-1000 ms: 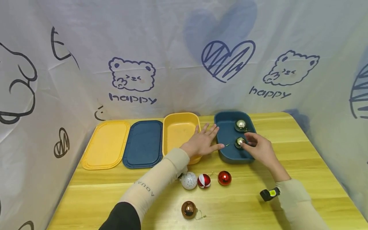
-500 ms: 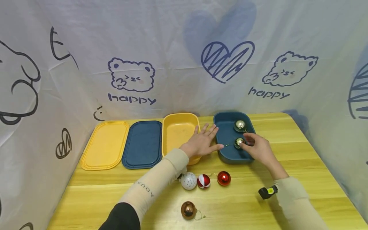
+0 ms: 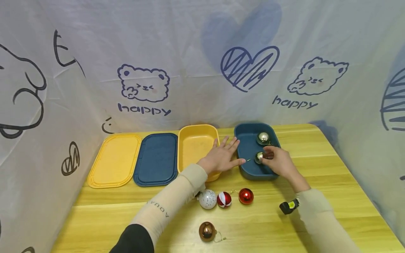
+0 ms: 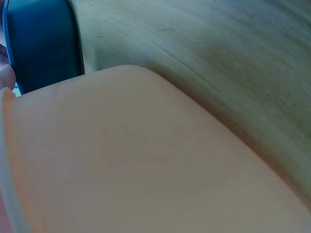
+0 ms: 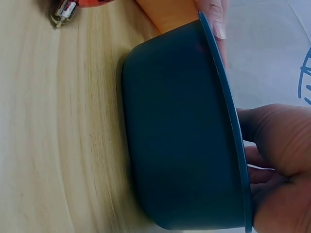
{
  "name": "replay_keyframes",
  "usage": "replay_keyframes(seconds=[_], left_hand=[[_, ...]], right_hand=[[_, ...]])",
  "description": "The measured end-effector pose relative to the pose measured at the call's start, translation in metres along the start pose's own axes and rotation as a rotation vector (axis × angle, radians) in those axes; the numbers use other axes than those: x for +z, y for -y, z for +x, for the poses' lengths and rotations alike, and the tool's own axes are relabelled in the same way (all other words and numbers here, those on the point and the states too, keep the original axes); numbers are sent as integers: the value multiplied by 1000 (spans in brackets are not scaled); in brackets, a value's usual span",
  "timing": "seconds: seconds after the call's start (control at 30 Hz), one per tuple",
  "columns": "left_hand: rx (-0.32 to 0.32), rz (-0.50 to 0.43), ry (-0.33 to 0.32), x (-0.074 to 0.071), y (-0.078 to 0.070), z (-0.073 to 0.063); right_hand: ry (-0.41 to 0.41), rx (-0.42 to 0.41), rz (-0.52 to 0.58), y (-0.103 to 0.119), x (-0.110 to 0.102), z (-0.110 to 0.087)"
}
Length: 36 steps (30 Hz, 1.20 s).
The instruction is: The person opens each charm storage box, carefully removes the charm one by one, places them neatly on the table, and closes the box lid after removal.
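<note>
- Along the left edge of the table [image 3: 326, 168], find the yellow lid [image 3: 115, 161] lying flat, with the blue lid [image 3: 157, 160] just to its right; presumably laid there to leave both boxes uncovered.
- Near the table's far edge, beside the blue lid, note the yellow box [image 3: 193, 151] standing upright, probably kept close for easy reach.
- Toward the table's near side, see the brown bauble [image 3: 207, 231] lying apart, loop trailing right; farther back, the white bauble [image 3: 207, 199], close to the left cuff.
- Over the yellow box's right rim, see the left hand [image 3: 220, 158], fingers straight and spread, gripping nothing, fingertips and thumb reaching the blue box's left rim; likely placed so to steady that box.
- In line with the white bauble, note the red-and-white bauble [image 3: 224, 199] and then the red bauble [image 3: 246, 196], seemingly grouped within reach in front of the boxes.
- Toward the table's far right corner, find the blue box [image 3: 248, 147], holding the far gold bauble [image 3: 263, 138] by its right wall.
- Inside the blue box, note the near gold bauble [image 3: 258, 157], pinched between thumb and fingers of the right hand [image 3: 278, 160], apparently for control at low height; impossible to tell whether resting on the bottom.
</note>
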<state>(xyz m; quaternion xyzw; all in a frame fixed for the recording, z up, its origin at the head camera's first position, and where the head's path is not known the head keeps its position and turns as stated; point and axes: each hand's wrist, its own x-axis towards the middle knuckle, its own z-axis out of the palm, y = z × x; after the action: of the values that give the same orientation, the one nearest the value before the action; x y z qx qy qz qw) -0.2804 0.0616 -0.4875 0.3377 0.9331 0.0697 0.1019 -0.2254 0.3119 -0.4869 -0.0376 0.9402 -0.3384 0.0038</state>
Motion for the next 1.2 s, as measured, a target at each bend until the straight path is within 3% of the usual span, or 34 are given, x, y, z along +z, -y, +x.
replay_keyframes(seconds=[0.43, 0.87, 1.2], left_hand=[[1, 8, -3, 3, 0, 1], [0, 17, -5, 3, 0, 1], [-1, 28, -10, 1, -1, 0]], right_hand=[[49, -45, -17, 2, 12, 11], [75, -30, 26, -2, 16, 17], [24, -44, 47, -3, 16, 15]])
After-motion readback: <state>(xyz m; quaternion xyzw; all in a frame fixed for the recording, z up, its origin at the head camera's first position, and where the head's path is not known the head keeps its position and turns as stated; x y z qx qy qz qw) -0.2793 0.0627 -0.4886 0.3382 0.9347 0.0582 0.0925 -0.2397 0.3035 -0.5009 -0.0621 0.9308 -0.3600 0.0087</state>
